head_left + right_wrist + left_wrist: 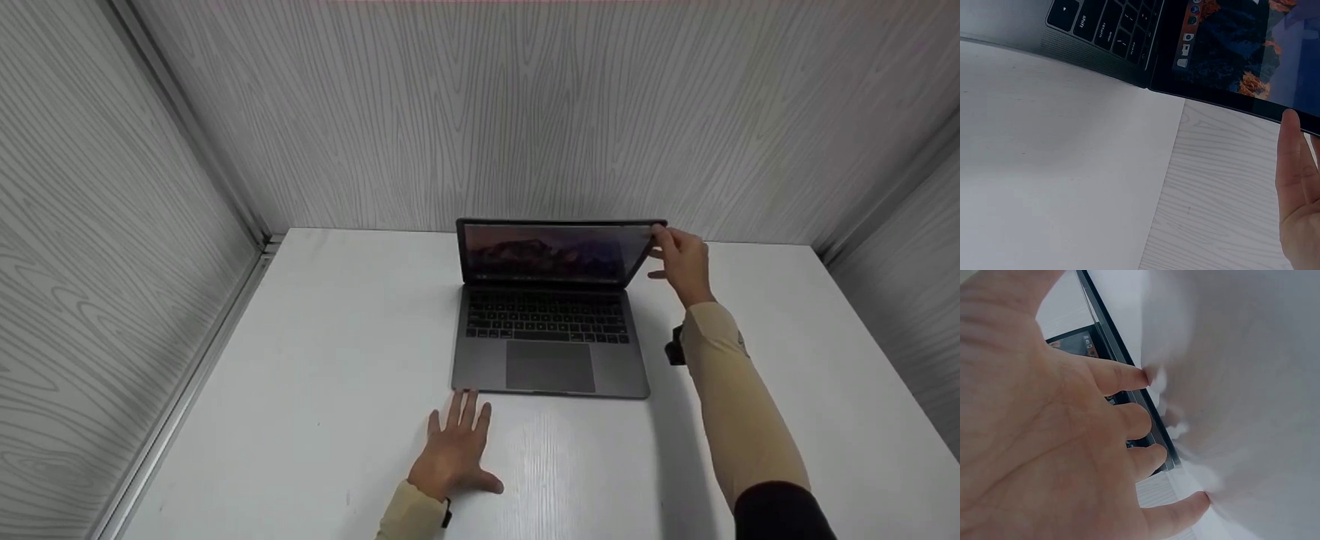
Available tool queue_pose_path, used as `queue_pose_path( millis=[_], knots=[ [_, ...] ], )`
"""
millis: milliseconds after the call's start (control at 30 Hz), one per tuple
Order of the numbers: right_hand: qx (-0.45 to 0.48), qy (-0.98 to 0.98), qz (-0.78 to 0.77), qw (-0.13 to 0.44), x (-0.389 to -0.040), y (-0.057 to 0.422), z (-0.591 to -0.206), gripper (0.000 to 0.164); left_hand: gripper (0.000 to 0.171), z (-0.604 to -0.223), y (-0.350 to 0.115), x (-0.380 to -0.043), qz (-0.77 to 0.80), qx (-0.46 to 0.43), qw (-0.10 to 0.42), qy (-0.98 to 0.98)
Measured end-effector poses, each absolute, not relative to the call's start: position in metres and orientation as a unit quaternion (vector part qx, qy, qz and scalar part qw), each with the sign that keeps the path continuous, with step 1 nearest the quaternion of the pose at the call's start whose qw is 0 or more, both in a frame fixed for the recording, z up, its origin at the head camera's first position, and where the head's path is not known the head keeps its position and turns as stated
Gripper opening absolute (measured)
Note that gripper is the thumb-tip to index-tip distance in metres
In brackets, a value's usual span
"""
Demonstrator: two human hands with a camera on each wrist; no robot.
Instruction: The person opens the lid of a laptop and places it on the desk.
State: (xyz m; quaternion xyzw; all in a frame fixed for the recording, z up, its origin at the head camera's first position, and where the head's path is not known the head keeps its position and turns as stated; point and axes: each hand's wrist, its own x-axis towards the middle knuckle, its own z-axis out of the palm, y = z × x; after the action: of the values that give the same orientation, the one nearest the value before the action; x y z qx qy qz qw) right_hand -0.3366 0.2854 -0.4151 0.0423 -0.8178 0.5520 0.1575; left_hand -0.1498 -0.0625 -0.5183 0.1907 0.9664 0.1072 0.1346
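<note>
A grey laptop [551,367] lies on the white table with its lid raised and its lit screen [547,253] showing a mountain picture. My right hand [684,262] pinches the lid's upper right corner, the thumb on the screen side and fingers behind it. In the right wrist view the thumb of that hand [1294,169] lies over the dark screen border. My left hand [454,450] is spread palm down at the laptop's front left, fingertips right at its front edge. The left wrist view shows the palm [1055,422] and the spread fingers close to that edge.
The white table [337,322] extends on both sides of the laptop. A wood-grain panel [450,112] rises behind the table, with side panels at left [97,262] and right [915,300]. A metal rail [195,375] runs along the left table edge.
</note>
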Motion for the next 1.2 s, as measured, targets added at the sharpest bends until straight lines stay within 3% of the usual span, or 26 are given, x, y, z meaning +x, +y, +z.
queue_pose_path(
  millis=[333, 633, 1200],
  knots=[
    [0.02, -0.815, 0.557, 0.161, -0.332, 0.279, -0.406, 0.046, 0.117, -0.516, -0.063, -0.148, 0.118, 0.195, 0.146, 0.963],
    [-0.005, -0.811, 0.565, 0.151, -0.362, 0.29, -0.436, 0.055, 0.118, -0.519, -0.065, -0.145, 0.119, 0.189, 0.16, 0.962],
    [-0.025, -0.799, 0.587, 0.131, -0.37, 0.291, -0.451, 0.058, 0.12, -0.523, -0.066, -0.141, 0.117, 0.194, 0.144, 0.963]
  ],
)
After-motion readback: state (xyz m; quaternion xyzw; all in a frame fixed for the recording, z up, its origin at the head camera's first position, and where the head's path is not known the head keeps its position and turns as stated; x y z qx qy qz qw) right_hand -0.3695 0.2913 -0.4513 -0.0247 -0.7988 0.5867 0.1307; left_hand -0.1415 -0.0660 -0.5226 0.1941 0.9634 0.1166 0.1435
